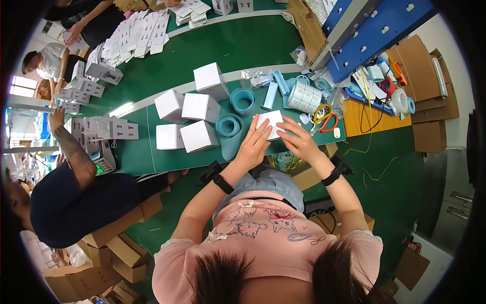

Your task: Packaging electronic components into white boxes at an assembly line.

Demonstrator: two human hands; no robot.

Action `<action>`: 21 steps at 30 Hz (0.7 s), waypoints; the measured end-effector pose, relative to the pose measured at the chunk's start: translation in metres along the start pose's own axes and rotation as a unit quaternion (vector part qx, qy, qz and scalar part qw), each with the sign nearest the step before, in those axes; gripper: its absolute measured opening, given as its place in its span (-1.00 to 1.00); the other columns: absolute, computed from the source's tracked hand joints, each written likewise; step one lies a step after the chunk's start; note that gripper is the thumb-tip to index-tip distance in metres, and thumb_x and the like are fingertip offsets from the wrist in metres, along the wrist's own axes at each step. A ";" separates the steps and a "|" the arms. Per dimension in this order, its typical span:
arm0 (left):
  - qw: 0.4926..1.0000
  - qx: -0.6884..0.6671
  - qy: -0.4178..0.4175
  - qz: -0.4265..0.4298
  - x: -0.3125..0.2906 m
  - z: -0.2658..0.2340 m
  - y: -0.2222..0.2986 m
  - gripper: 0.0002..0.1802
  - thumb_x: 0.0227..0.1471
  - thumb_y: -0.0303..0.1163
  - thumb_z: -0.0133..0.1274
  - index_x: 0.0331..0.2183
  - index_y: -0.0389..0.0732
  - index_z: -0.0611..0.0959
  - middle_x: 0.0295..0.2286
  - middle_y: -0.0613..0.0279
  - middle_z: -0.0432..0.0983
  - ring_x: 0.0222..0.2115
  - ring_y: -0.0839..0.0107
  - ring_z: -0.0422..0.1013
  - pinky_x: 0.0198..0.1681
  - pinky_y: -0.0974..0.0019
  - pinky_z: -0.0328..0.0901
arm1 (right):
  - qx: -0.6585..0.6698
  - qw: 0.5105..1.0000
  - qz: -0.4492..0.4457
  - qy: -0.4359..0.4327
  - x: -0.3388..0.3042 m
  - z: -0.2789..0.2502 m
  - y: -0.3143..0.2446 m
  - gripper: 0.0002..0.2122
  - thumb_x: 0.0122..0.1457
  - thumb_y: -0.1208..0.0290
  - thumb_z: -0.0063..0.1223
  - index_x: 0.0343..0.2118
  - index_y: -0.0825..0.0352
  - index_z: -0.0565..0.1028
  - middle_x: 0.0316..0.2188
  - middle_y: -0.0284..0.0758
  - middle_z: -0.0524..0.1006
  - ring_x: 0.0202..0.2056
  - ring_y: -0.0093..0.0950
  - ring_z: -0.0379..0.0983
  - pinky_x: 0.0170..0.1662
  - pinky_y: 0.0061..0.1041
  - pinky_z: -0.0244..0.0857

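Note:
A small white box (271,121) stands near the front edge of the green table, between my two hands. My left hand (253,146) grips its left side, fingertips on the top face. From the right, my right hand (304,143) presses the opposite side, its fingers bent over the edge. Left of the box are two rolls of teal strip, a nearer roll (228,125) with a loose end and a farther roll (243,102). Beyond them sits a group of plain white cartons (201,106), all closed on top.
Scissors with red and yellow handles (324,119) and a roll of printed labels (304,96) lie to the right. A blue metal frame (374,38) rises behind. At the left a co-worker (81,202) reaches toward stacked printed boxes (121,130). Flat cartons (136,35) are piled far left.

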State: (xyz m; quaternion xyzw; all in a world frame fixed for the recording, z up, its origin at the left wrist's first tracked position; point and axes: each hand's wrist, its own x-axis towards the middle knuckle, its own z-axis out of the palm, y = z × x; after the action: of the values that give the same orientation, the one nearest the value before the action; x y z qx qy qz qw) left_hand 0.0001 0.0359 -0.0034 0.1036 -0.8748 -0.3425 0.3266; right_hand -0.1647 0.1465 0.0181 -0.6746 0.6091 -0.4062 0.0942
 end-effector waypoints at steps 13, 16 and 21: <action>0.996 -0.072 0.060 -0.005 -0.008 0.008 -0.008 -0.69 -0.21 -0.68 0.09 -0.29 -0.34 0.54 -0.10 0.05 0.37 0.06 -0.10 0.11 -0.02 0.12 0.22 | 0.015 0.999 0.011 0.043 -0.008 0.013 0.007 -0.73 -0.11 0.67 0.08 -0.27 0.31 0.50 -0.12 -0.22 0.40 0.01 -0.15 0.28 -0.12 -0.36 0.36; 0.995 -0.061 0.079 -0.001 -0.007 0.009 -0.012 -0.76 -0.21 -0.67 0.09 -0.35 -0.36 0.56 -0.12 0.03 0.39 0.05 -0.11 0.13 -0.02 0.13 0.22 | -0.009 0.999 0.001 0.040 -0.004 0.012 0.004 -0.72 -0.12 0.68 0.07 -0.28 0.31 0.50 -0.13 -0.21 0.40 0.01 -0.13 0.28 -0.10 -0.33 0.34; 0.995 -0.004 0.077 0.066 -0.006 0.012 -0.021 -0.75 -0.20 -0.66 0.07 -0.33 -0.34 0.54 -0.14 0.03 0.40 0.01 -0.12 0.19 -0.03 0.06 0.22 | -0.031 0.999 -0.010 0.042 -0.003 0.014 0.003 -0.72 -0.14 0.68 0.05 -0.29 0.30 0.51 -0.13 -0.24 0.40 0.01 -0.12 0.27 -0.05 -0.31 0.28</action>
State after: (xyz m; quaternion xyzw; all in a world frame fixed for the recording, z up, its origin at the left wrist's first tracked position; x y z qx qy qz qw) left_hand -0.0041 0.0288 -0.0270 0.0701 -0.8509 -0.3144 0.4150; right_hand -0.1573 0.1437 0.0056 -0.6655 0.6179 -0.4165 0.0435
